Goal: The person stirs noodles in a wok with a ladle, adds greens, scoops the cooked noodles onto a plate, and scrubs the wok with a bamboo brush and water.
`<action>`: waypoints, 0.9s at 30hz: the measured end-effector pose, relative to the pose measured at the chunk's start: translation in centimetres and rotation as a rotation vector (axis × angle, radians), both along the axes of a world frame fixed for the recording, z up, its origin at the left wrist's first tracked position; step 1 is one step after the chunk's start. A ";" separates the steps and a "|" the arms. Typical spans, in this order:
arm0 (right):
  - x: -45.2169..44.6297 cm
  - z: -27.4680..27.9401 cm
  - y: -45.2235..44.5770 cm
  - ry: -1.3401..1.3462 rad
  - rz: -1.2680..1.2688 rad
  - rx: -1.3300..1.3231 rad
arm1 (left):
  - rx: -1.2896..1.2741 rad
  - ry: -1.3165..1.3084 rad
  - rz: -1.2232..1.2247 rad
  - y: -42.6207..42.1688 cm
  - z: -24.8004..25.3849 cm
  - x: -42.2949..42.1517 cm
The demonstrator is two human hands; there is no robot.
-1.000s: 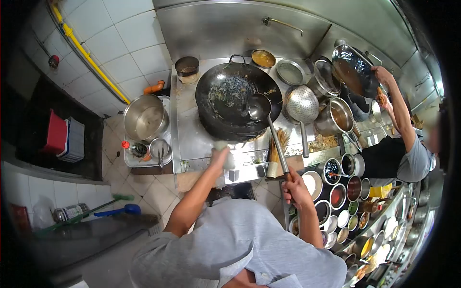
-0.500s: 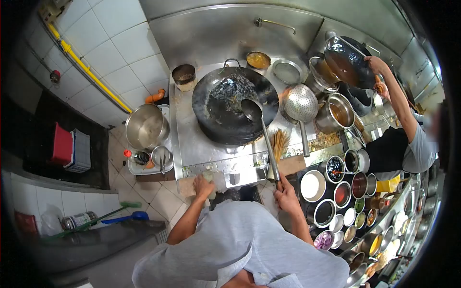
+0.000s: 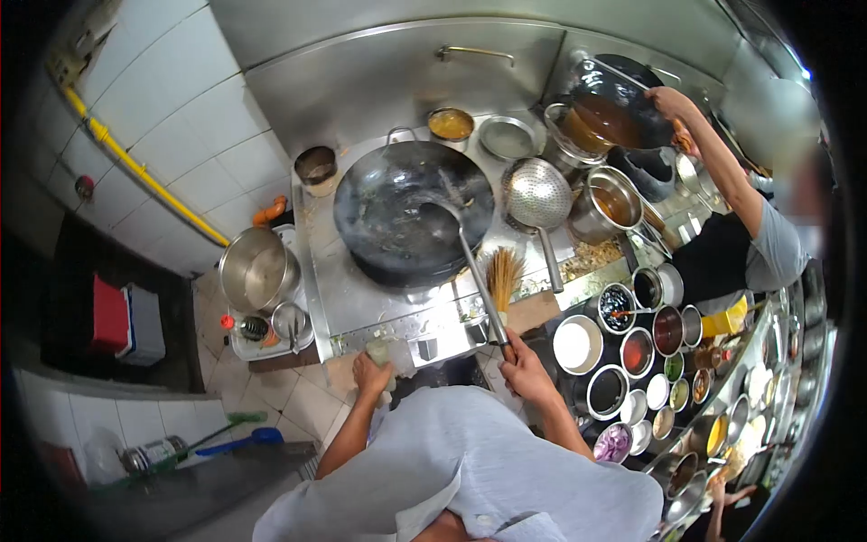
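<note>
Across the silvery steel counter's (image 3: 334,280) front edge runs the long-handled metal ladle (image 3: 479,280), slanting forward-left ahead of the right hand (image 3: 528,369), clamped round its handle (left hand (image 3: 371,373) clutching pale cloth (image 3: 379,351)), bowl inside the round black wok (image 3: 384,190)!

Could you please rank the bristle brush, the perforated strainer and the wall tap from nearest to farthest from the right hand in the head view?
1. Bristle brush: just beyond the right hand.
2. Perforated strainer: right of the wok.
3. Wall tap: on back panel.
</note>
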State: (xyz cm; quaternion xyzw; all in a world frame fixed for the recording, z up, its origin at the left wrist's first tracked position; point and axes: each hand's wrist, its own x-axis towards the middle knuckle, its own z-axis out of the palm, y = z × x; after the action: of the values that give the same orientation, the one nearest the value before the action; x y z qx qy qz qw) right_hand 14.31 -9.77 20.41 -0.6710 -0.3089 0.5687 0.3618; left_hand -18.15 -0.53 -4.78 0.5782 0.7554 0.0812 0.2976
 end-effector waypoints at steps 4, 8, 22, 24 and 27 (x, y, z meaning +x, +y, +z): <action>0.4 -1.4 0.0 -0.094 0.063 0.070 | 0.082 -0.042 -0.035 -0.2 -1.3 -0.7; 0.2 -1.0 -0.1 -0.064 0.069 0.020 | 0.031 -0.012 -0.063 0.1 -0.5 -0.8; 1.2 -2.1 -0.6 -0.113 0.091 0.037 | 0.086 0.012 -0.076 -0.2 -0.4 -0.4; 1.4 -2.1 -0.6 -0.099 0.087 0.034 | 0.061 -0.006 -0.073 -0.2 -0.1 -0.3; 1.8 -1.7 -0.5 -0.056 0.066 0.032 | 0.032 -0.016 -0.037 -0.1 0.0 -0.2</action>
State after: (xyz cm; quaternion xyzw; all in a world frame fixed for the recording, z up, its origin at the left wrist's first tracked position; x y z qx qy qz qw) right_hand 16.08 -10.30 18.76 -0.6703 -0.3499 0.5562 0.3450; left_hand -18.36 -0.67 -4.74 0.5958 0.7409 0.0924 0.2959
